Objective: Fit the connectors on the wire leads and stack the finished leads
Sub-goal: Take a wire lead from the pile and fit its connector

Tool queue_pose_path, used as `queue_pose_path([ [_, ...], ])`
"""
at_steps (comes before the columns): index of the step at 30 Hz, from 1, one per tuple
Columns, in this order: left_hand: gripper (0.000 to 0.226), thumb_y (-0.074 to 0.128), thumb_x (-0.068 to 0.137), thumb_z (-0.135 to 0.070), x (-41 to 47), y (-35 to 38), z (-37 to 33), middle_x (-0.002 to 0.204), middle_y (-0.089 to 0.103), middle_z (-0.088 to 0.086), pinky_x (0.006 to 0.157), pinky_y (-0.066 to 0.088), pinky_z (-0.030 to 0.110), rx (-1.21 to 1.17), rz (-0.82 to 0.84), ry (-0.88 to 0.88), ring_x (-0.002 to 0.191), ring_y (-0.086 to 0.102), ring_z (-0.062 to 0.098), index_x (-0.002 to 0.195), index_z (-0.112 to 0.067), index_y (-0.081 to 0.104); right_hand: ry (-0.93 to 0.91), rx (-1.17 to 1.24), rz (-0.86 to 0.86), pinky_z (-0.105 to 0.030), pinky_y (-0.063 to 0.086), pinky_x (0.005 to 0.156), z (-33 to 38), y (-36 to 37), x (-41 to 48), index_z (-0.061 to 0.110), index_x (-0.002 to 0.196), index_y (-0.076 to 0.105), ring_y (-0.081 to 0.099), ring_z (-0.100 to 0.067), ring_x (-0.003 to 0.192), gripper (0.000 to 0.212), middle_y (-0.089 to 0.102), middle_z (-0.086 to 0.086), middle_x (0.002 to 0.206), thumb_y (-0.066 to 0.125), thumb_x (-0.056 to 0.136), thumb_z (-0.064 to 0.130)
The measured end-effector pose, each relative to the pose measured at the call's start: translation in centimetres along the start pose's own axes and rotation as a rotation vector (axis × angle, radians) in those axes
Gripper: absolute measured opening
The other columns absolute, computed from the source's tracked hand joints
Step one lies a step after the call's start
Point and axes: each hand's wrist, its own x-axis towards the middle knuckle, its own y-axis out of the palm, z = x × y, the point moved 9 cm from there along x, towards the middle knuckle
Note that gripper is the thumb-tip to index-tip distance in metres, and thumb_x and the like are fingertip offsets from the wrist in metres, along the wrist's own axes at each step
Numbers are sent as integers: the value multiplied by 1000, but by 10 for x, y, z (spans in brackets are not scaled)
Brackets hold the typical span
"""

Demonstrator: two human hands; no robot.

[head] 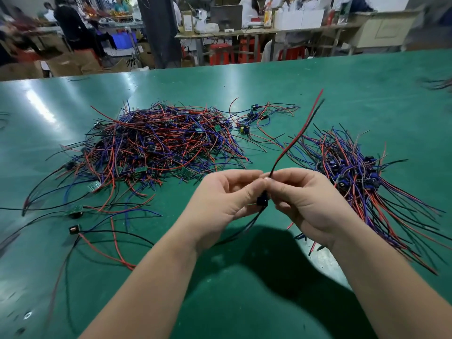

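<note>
Both hands meet above the near middle of the green desk (367, 81). The left hand (220, 204) and the right hand (310, 204) have their fingers curled in. Thumb and fingertips of each pinch the same wire lead (300, 128), a red and black pair, at a small black connector (263, 200) between the two hands. From the pinch the pair rises free toward the far right, and thin tails hang below toward the desk.

The lead looks very light and limp and will likely flop wherever it is not held. The best hold is probably on the insulation just beside the connector, short enough that the wire does not buckle when pushed. The connector seems hard and smooth and too small for more than a fingertip grip, so it may twist or slip. Pressing on its flat sides should steady it. A push at an angle could fold the wire end.

A tangled heap (159, 143) of leads lies to the left. On the right, a stack (362, 177) has its leads lying roughly one way, and it is probably the finished one. Loose strands look prone to snagging.
</note>
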Motion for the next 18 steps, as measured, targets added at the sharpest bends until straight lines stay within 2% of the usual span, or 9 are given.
queue_pose_path([
  [2,17,69,73,-18,-1,0,3,77,72,6,73,57,26,77,-3,-2,73,66,15,88,-11,72,-9,16,-61,-10,34,40,0,-8,3,17,61,75,49,-2,43,10,61,4,53,74,52,21],
  [5,5,66,83,-4,-1,1,10,70,71,9,66,56,25,117,-18,-31,62,67,14,86,-1,69,-37,-6,-99,-13,33,39,1,-13,6,13,61,75,46,-6,43,9,61,-1,56,75,54,18],
  [8,4,64,85,-3,-1,9,15,69,70,8,62,56,23,120,25,-54,59,66,13,82,-2,67,-57,-25,-187,-14,31,38,7,-27,7,10,56,70,44,-7,41,8,60,-4,54,73,62,14],
  [13,8,66,85,-4,-5,21,24,70,71,8,56,54,20,191,140,-123,58,66,12,77,-4,69,-130,143,-469,-14,35,40,30,-81,-1,5,75,64,48,-6,42,7,62,-2,54,71,77,7],
  [18,7,69,85,-10,-9,19,26,80,73,12,62,55,22,254,207,-177,69,69,19,78,-12,70,-236,261,-617,-17,35,42,39,-104,-10,13,61,65,49,-9,44,21,62,1,53,72,80,7],
])
